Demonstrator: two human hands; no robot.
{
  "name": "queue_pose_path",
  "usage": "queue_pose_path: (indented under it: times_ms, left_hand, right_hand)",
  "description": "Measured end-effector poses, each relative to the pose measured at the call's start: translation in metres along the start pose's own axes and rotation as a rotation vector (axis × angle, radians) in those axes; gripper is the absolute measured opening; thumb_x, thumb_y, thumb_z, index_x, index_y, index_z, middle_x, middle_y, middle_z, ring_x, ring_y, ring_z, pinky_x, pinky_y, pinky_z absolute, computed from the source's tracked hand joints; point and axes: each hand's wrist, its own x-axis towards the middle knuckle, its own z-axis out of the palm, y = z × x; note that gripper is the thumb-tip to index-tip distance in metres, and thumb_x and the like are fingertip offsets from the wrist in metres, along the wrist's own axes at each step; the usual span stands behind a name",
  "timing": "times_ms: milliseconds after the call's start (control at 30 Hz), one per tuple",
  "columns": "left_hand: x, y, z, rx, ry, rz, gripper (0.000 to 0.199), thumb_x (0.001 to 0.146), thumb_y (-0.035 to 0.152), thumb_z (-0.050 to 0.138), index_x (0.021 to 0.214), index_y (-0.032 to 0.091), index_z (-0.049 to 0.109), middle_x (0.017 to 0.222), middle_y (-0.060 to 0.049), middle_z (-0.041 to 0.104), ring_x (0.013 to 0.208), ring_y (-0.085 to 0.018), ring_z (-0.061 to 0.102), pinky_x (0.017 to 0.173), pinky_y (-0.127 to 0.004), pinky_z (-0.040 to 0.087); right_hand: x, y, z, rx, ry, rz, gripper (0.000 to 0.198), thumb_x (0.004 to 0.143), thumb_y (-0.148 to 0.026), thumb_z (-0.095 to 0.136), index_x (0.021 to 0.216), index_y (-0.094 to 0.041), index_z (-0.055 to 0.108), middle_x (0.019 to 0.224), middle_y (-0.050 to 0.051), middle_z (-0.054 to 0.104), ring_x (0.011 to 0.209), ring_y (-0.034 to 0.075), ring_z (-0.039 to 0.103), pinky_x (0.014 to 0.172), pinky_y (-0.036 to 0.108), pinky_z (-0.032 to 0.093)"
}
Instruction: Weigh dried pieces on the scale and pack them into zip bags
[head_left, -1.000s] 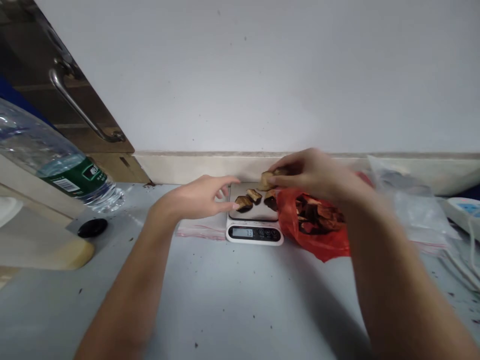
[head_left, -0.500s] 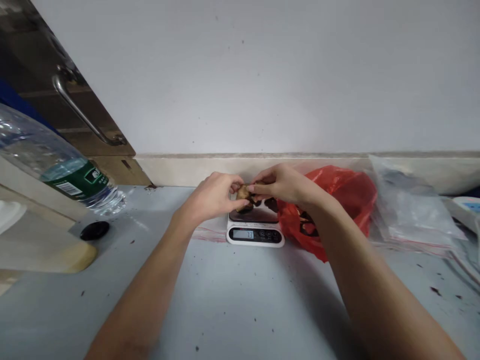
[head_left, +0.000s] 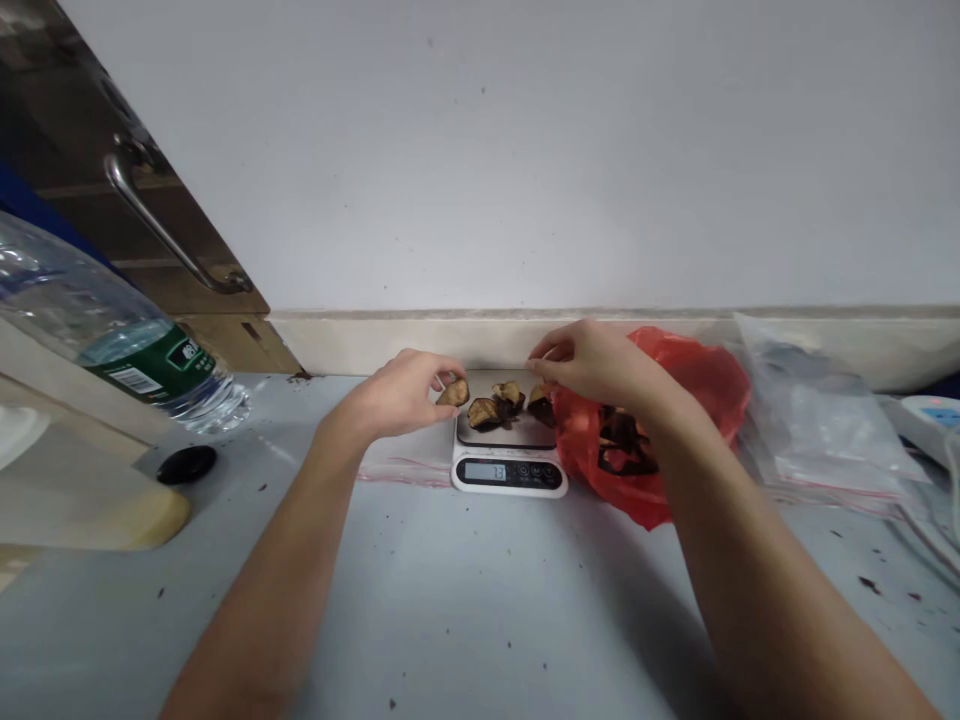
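Observation:
My left hand [head_left: 405, 397] pinches a brown dried slice [head_left: 452, 392] with a pale, wrinkled face, just off the left edge of the white digital scale [head_left: 471, 481]. On the scale's plate lie several similar dark-edged dried pieces [head_left: 484, 412]. My right hand [head_left: 581, 358] hovers over the plate's right side, thumb and fingertips drawn together, and nothing shows in them. Directly below it is another dried piece [head_left: 541, 403]. Against the scale's right side rests an open red plastic bag [head_left: 651, 510], with more dark dried pieces inside, partly hidden by my right forearm.
Clear zip bags [head_left: 840, 420] lie to the right, beside a white device [head_left: 934, 425] with a cable. Another clear bag [head_left: 405, 470] lies left of the scale. At left are a water bottle [head_left: 142, 355], a translucent container [head_left: 82, 500] and a black oval object [head_left: 187, 464]. A wall rises behind.
My hands have moved apart. The left has carried one dried slice left off the plate; the right has moved right, uncovering the pieces on the scale.

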Motion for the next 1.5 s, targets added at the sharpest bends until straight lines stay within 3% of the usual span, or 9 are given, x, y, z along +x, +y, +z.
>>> queue_pose_path:
  times_ms: [133,333,467,700,1000,1167,1267,1367,1500]
  left_hand:
    - [-0.001,-0.004,-0.002,-0.001,-0.013,-0.012,0.042,0.084,0.022,0.070,0.126,0.020,0.073,0.126,-0.010,0.075,0.115,-0.027,0.071,0.097,-0.034,0.055]
    - [-0.001,-0.007,-0.001,0.023,-0.035,-0.025,0.044,0.084,0.019,0.069,0.128,0.021,0.073,0.128,-0.010,0.074,0.117,-0.027,0.070,0.097,-0.033,0.055]
    - [0.000,-0.007,-0.001,0.027,-0.022,-0.029,0.047,0.084,0.019,0.070,0.131,0.021,0.073,0.128,-0.010,0.074,0.116,-0.027,0.070,0.095,-0.033,0.056]
    - [-0.001,-0.002,0.000,0.019,-0.015,-0.002,0.042,0.085,0.023,0.070,0.127,0.021,0.073,0.128,-0.009,0.075,0.114,-0.028,0.072,0.096,-0.035,0.057]
    - [-0.002,0.003,-0.003,0.048,0.010,0.033,0.037,0.085,0.024,0.068,0.122,0.022,0.074,0.124,-0.007,0.076,0.111,-0.028,0.072,0.095,-0.035,0.058]
    - [-0.006,0.006,-0.006,-0.019,0.116,0.102,0.041,0.088,0.027,0.069,0.128,0.021,0.072,0.127,-0.007,0.076,0.109,-0.026,0.072,0.099,-0.037,0.057]
    - [-0.005,0.015,0.000,-0.121,0.221,0.209,0.038,0.085,0.026,0.073,0.123,0.022,0.073,0.122,-0.005,0.078,0.109,-0.025,0.072,0.098,-0.037,0.057]
    - [-0.005,0.026,0.006,-0.247,0.273,0.276,0.042,0.082,0.026,0.078,0.123,0.022,0.070,0.112,-0.005,0.078,0.107,-0.024,0.072,0.095,-0.035,0.057]
    - [-0.007,0.026,0.004,-0.333,0.284,0.261,0.053,0.075,0.034,0.085,0.124,0.021,0.066,0.108,-0.005,0.075,0.105,-0.023,0.070,0.092,-0.033,0.056]
  right_hand:
    - [0.000,0.007,-0.002,-0.078,-0.037,0.062,0.018,0.089,-0.013,0.065,0.102,-0.017,0.078,0.098,0.006,0.080,0.079,0.016,0.070,0.066,0.023,0.048]
    - [0.001,0.007,0.002,-0.178,-0.248,0.056,0.040,0.085,-0.009,0.068,0.123,-0.018,0.074,0.107,0.007,0.079,0.088,0.018,0.074,0.070,0.023,0.051]
    - [0.003,0.003,0.007,-0.181,-0.223,0.057,0.043,0.084,-0.007,0.069,0.126,-0.019,0.072,0.112,0.008,0.079,0.097,0.019,0.075,0.076,0.022,0.053]
    - [0.005,0.012,0.002,-0.119,-0.201,0.064,0.034,0.093,-0.025,0.068,0.127,-0.020,0.072,0.120,0.008,0.078,0.097,0.020,0.076,0.078,0.024,0.056]
    - [-0.008,0.007,-0.021,-0.099,-0.068,0.031,0.023,0.093,-0.020,0.067,0.115,-0.019,0.075,0.103,0.005,0.081,0.093,0.020,0.075,0.078,0.025,0.055]
    - [-0.015,-0.001,-0.025,0.021,-0.003,-0.011,0.005,0.091,-0.017,0.067,0.089,-0.021,0.069,0.087,0.002,0.079,0.075,0.016,0.070,0.065,0.024,0.048]
    - [-0.017,-0.005,-0.019,0.296,-0.098,-0.074,0.021,0.090,-0.023,0.072,0.078,-0.022,0.054,0.073,-0.003,0.072,0.062,0.012,0.062,0.058,0.023,0.042]
    - [-0.016,-0.007,-0.013,0.526,-0.149,-0.092,0.032,0.085,-0.019,0.075,0.075,-0.023,0.045,0.072,-0.003,0.069,0.066,0.013,0.065,0.058,0.022,0.043]
    - [-0.018,-0.006,-0.021,0.447,-0.116,-0.061,0.025,0.081,-0.013,0.073,0.075,-0.022,0.050,0.071,-0.002,0.071,0.064,0.013,0.065,0.057,0.022,0.043]
